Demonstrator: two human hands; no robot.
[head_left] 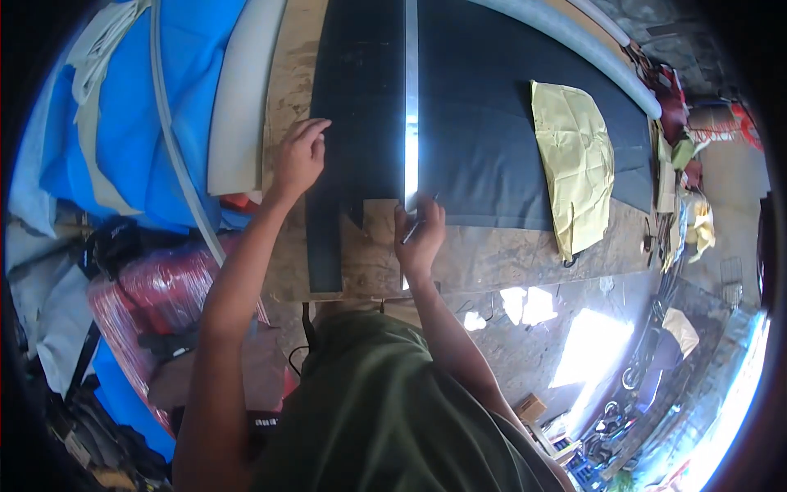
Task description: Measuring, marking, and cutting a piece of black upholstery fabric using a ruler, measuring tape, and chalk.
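Wooden bench [500,262] before me, black sheeting [479,156] across it, metal straightedge [411,156] on top; that straightedge could skew if my right grip [421,238], pinching a pen [409,234], bumps it, since my left grip [302,160] sits loosely spread, empty, well apart.

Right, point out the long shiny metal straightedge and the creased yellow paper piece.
Long shiny metal straightedge [411,107]: head view, middle of its visible length.
Creased yellow paper piece [575,164]: head view, middle of its upper face.
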